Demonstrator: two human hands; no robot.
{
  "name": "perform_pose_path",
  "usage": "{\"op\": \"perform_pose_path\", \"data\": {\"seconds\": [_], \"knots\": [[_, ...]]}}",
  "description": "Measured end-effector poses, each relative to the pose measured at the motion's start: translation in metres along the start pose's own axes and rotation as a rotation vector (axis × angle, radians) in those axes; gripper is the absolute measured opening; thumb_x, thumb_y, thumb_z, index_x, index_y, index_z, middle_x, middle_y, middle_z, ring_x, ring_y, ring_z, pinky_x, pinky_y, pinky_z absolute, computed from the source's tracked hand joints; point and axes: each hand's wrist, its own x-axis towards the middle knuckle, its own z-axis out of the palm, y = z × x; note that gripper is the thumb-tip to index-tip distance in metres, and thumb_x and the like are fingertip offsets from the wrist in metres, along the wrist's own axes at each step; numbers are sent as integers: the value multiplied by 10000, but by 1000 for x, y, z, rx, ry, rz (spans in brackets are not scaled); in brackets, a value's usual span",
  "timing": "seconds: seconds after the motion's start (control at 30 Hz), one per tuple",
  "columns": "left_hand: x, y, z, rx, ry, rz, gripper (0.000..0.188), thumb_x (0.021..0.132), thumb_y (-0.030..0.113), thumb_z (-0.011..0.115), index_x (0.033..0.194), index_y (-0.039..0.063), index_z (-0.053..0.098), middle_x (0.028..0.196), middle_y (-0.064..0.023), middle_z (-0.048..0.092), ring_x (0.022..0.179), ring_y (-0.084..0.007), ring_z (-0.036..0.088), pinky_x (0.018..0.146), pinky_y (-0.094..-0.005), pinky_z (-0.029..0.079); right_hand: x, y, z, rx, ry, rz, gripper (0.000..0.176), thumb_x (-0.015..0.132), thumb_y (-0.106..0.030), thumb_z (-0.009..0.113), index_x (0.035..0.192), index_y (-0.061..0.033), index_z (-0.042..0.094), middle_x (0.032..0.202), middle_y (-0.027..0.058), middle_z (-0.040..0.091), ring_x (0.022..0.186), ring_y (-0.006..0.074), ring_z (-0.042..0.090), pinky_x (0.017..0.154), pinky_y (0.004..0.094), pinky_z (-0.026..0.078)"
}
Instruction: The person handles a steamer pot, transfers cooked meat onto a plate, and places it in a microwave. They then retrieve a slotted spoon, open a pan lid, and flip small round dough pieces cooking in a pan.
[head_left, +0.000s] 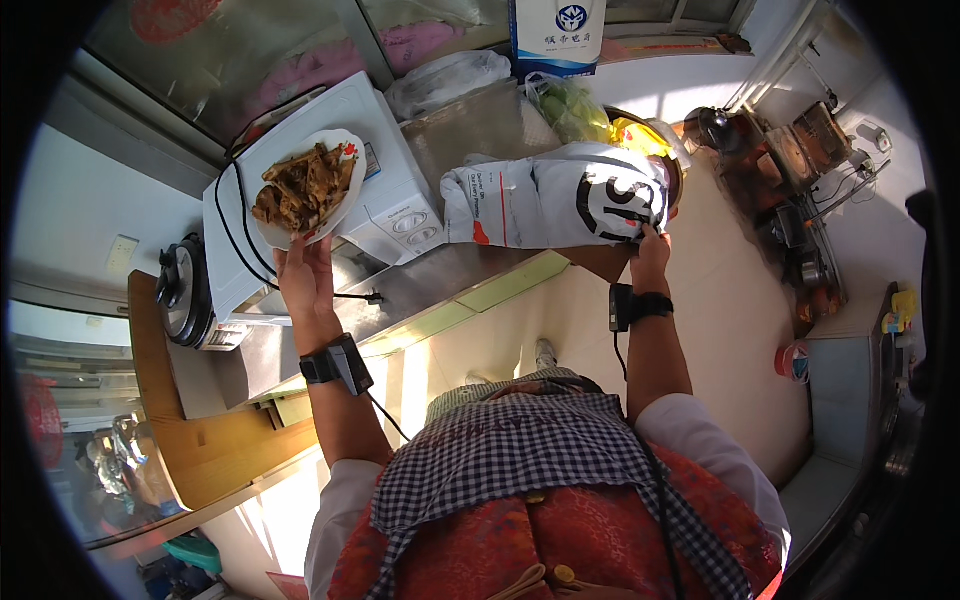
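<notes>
My left hand (306, 274) grips the near rim of a white plate (358, 184) with a red flower print. Browned pieces of cooked food, which look like meat or bones, (307, 187) are heaped on it. The plate is over the white top of a microwave oven (375, 120); whether it rests there I cannot tell. At the right, my right hand (651, 251) pinches the near right corner of a large white plastic mailer bag (517, 199) with black and red print. The bag lies along the counter, and its contents are hidden.
A black cable with a plug (373, 298) hangs in front of the microwave. Left stands an electric pressure cooker (184, 292). Behind the bag are a clear bag of green vegetables (566, 109), a yellow packet (641, 139) and a paper carrier bag (556, 37). The metal counter edge (420, 292) runs before me.
</notes>
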Motion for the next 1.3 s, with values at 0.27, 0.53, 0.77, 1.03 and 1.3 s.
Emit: {"op": "perform_pose_path", "data": {"seconds": [0.27, 0.53, 0.77, 1.03, 1.3], "knots": [[-16, -8, 22, 143, 184, 6, 258, 972, 57, 460, 1180, -95, 456, 1144, -172, 584, 1007, -265, 633, 907, -346, 549, 31, 12, 31, -70, -159, 88, 177, 840, -82, 612, 995, -68, 528, 811, 9, 526, 704, 121, 494, 566, 289, 400], [-61, -38, 64, 140, 294, 38, 237, 977, 56, 441, 1174, -69, 477, 1173, -186, 590, 1049, -262, 621, 925, -344, 526, 35, 11, 57, -135, -252, 103, 275, 870, -72, 582, 1124, 4, 505, 1030, 82, 577, 876, 181, 558, 746, 317, 471], [-111, -204, 46, 292, 209, -716, 649, 875, 189, 676, 1353, -57, 313, 1110, -118, 565, 939, -188, 589, 788, -347, 541, 57, 13, 54, -192, -225, 112, 276, 855, -51, 584, 1110, 9, 497, 999, 83, 586, 860, 182, 556, 739, 313, 463], [-54, -322, 33, 533, 566, -507, 520, 738, 286, 810, 1013, -46, 521, 857, -61, 598, 669, -139, 535, 582, -296, 460, 63, -5, 33, -483, -303, 158, 358, 856, 29, 487, 1198, -71, 519, 1000, 71, 601, 813, 188, 594, 611, 342, 504], [-62, -318, 101, 619, -82, 105, 352, 809, 79, 679, 1117, -24, 544, 1160, -102, 605, 838, -173, 588, 720, -287, 483, 83, 2, 13, -378, -521, 241, 365, 854, 36, 490, 1203, -66, 532, 1025, 71, 632, 890, 203, 636, 700, 335, 551]]}}
